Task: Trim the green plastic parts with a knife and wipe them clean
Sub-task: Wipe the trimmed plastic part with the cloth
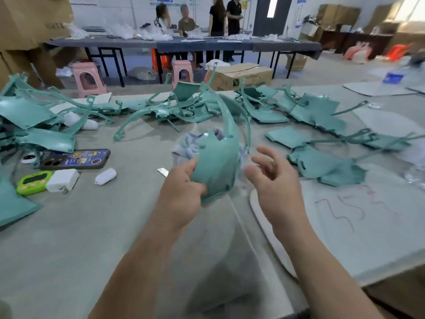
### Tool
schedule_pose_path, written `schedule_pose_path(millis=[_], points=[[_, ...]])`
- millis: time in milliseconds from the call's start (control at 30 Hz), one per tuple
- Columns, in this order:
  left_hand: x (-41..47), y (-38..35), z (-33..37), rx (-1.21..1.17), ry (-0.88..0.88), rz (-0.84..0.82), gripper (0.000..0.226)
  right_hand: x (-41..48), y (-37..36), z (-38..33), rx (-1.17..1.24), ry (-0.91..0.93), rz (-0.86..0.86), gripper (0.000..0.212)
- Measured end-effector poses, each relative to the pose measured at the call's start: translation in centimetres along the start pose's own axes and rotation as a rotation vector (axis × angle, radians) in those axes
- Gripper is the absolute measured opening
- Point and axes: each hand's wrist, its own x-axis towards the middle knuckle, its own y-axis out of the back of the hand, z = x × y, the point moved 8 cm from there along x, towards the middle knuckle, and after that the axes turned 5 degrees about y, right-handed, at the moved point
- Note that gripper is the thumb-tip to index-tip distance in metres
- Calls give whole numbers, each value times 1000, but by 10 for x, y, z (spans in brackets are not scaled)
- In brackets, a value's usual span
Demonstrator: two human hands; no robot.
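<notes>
Head view: left hand [181, 189] grips the lower edge of one green part [216, 162], thumb on the near face and fingers curled behind it, and holds it above the worktop [92, 226], about centre frame. Long axis of the part runs from that grip up and away from the person; the broad shell sits low and a thin curved arm rises from it toward the far pile [161, 109] of like parts. Right hand [276, 180] sits just beside the part on its right, apart from it, fingers spread and loosely bent, holding nothing. Cloth [184, 146], pale lilac, shows behind the part, mostly to its left, partly hidden; cannot tell whether it rests on the worktop or touches the part. Knife [162, 172], of which only a pale blade shows, lies on the worktop just left of the left hand, on the far side of it from the free hand. Judgement: the free right hand is nearer the part's right edge and the cloth than the knife; taking the knife means reaching across or under the held part, so a wipe looks the easier next move.
</notes>
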Motion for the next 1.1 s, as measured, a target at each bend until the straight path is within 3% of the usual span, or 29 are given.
schedule_pose_path(millis=[67,100,200,267,367,433,500,600,700,867,1000,1100], points=[[-28,-45,28,249,-202,-39,67,-28,-2,-4,161,-38,-213,55],[-45,-76,37,347,-297,-131,69,-41,5,-2,213,-77,-231,59],[-88,-151,31,534,-369,-411,92,-64,68,4,283,-118,32,38],[-98,-163,31,532,-383,-325,83,-83,115,17,429,-223,205,23],[-104,-170,26,531,-351,-125,74,-122,172,35,516,-337,308,27],[-114,-193,12,442,-237,-253,68,-157,204,44,474,-389,326,36],[-135,-234,-8,153,-48,-546,42,-198,231,53,424,-463,349,39],[-180,-295,-45,-165,248,-799,22,-261,264,71,358,-588,464,28],[-227,-347,-80,-53,373,-961,24,-330,296,96,281,-750,672,21],[-304,-406,-131,195,581,-1171,26,-440,326,140,310,-984,973,31],[-347,-423,-170,234,828,-1169,13,-495,346,177,430,-1097,1159,32],[-347,-427,-177,183,836,-1128,18,-505,382,196,516,-1016,1367,24]])
